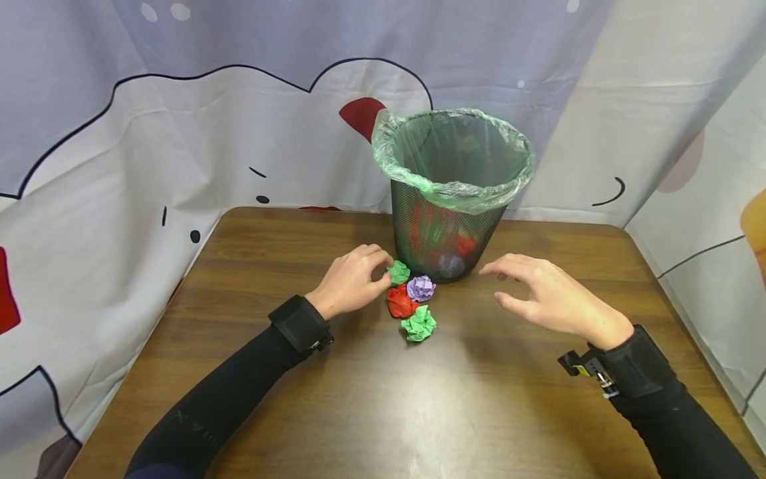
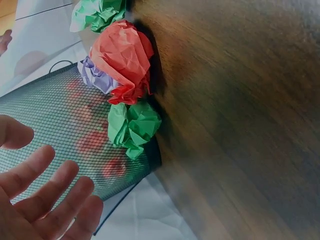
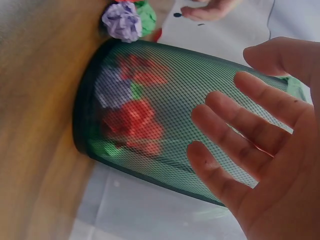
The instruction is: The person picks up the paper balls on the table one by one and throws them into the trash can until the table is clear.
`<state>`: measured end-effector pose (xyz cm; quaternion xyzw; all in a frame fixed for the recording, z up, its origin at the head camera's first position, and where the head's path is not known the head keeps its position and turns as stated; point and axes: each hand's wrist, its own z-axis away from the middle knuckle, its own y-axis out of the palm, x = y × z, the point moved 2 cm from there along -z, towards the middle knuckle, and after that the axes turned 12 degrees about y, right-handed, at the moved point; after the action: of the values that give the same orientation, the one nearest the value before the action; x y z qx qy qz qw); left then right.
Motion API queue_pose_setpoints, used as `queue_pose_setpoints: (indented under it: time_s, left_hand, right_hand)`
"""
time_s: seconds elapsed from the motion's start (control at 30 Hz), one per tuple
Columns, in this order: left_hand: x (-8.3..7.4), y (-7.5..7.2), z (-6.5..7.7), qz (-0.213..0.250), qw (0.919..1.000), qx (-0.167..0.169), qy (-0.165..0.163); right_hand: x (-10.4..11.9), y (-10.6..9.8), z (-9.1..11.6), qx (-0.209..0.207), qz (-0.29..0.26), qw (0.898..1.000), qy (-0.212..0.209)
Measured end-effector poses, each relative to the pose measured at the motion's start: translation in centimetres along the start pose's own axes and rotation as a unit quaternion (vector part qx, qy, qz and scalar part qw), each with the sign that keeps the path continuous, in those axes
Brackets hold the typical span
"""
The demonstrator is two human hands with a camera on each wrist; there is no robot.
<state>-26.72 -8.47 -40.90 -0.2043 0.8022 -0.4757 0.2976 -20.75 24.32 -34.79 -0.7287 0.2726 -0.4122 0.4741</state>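
Crumpled paper balls lie bunched at the foot of a mesh wastebasket [image 1: 449, 233]: a green ball [image 1: 397, 273], a purple ball [image 1: 421, 288], a red ball [image 1: 401, 303] and a nearer green ball [image 1: 418, 324]. My left hand [image 1: 353, 278] hovers just left of the bunch, fingers loosely bent and nothing in them; its fingertips overlap the farther green ball in the head view. In the left wrist view the fingers [image 2: 60, 185] spread apart from the paper. To the basket's right is my right hand [image 1: 541, 293], empty, its fingers [image 3: 235, 132] relaxed and facing the mesh.
A green plastic liner [image 1: 461, 193] folds over the basket's rim. Through the mesh, red paper [image 3: 135, 122] and other coloured balls show inside. The wooden table [image 1: 287, 412] ends at a printed curtain [image 1: 287, 146] behind the basket and along the sides.
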Motion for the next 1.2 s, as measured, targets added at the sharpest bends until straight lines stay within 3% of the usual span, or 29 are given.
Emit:
queue_pose_setpoints:
  time_s: [0.4,0.7,1.03,1.2]
  left_hand:
    - [1.3,1.6,-0.9,0.002,0.9994,0.035,-0.008]
    - [2.3,2.8,-1.7,0.002,0.9969,0.074,-0.027]
    - [2.9,4.0,-2.2,0.001,0.9931,0.114,-0.027]
    - [3.0,4.2,-2.4,0.014,0.9928,0.116,-0.026]
  right_hand:
    - [-0.3,2.1,0.9,0.026,-0.014,0.999,0.022]
    - [-0.4,2.6,0.9,0.034,-0.017,0.999,0.027]
    - [-0.8,3.0,1.2,0.035,-0.022,0.999,0.031]
    - [-0.9,3.3,1.4,0.033,-0.022,0.998,0.038]
